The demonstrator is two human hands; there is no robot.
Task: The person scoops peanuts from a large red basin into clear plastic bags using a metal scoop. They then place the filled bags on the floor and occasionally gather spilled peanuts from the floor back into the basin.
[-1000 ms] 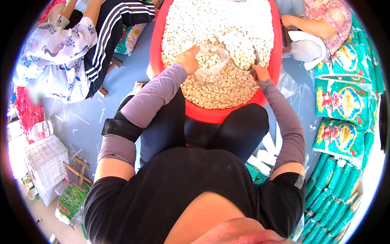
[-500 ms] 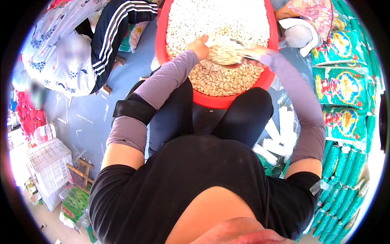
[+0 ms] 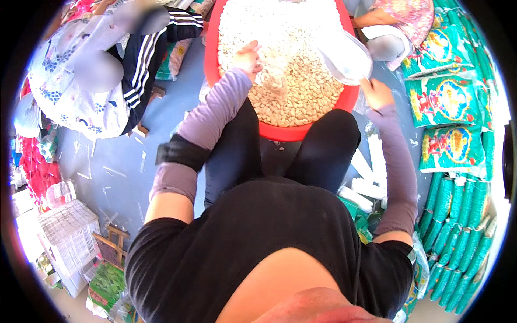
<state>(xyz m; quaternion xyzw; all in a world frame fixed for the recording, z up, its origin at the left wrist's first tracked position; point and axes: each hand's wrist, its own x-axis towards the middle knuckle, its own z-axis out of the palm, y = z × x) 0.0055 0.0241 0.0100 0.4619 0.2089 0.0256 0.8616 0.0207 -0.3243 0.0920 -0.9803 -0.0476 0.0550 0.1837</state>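
My right hand grips the handle end of a white scoop, tilted over the right rim of a large red tub. The scoop looks empty. Pale, flat seed- or nut-like pieces fill the tub, and a blurred patch of them lies in the middle, between my hands. Above the tub's left side is my left hand, its fingers curled in. Whatever those fingers hold, if anything, is too small and bright to make out. Both my knees are against the tub's near side.
Two people sit at the left, one in striped black sleeves; another person's arm reaches to the tub at right. Green printed bags are stacked at the right. A white plastic crate stands lower left.
The scoop, heaped with pale pieces before, is now tipped and emptied. My right hand has moved right and slightly down with it. My left hand has moved a little left, away from the scoop.
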